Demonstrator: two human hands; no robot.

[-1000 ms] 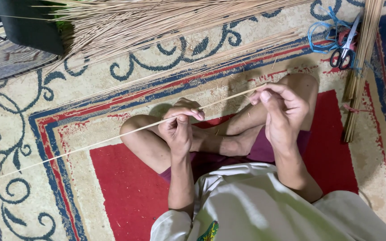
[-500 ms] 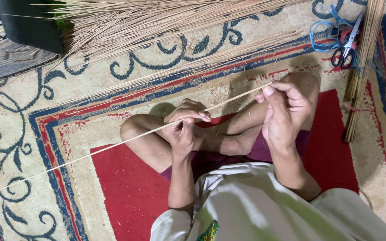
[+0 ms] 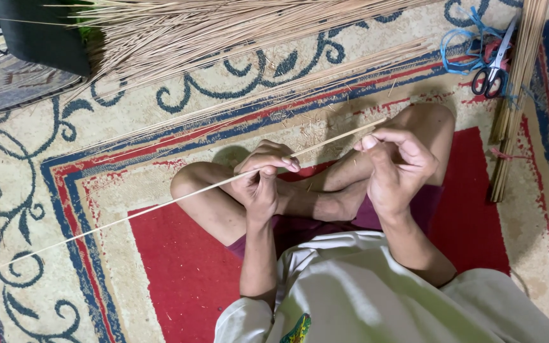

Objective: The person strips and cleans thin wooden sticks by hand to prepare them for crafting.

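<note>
stick: one long thin pale stick runs on a slant from the lower left edge of the carpet up to just past the right hand, where its end pokes out above the fingers

left hand: the left hand is closed around the stick near its upper part, thumb and fingers pinched over it, sitting right above the crossed legs

right hand: the right hand has the very tip of the stick caught between thumb and fingertips, the rest of the fingers curled in

what changed: compared with a second ago the two hands have drifted apart. Back then they were close together on the stick; now there's a clear gap of bare stick between them, and the right hand has gone from the middle part to the end. The far end on the left looks a bit lower on the carpet too.

what that means: looks to me like the stick is being slid through the grip along its length, hands working out toward the tip, though I can't tell what's coming off it, if anything

around: big loose pile of the same sticks across the top, a tied bundle standing along the right side, scissors with some blue string beside it

floor: patterned carpet, little bits of straw scattered in front of the knees
</note>
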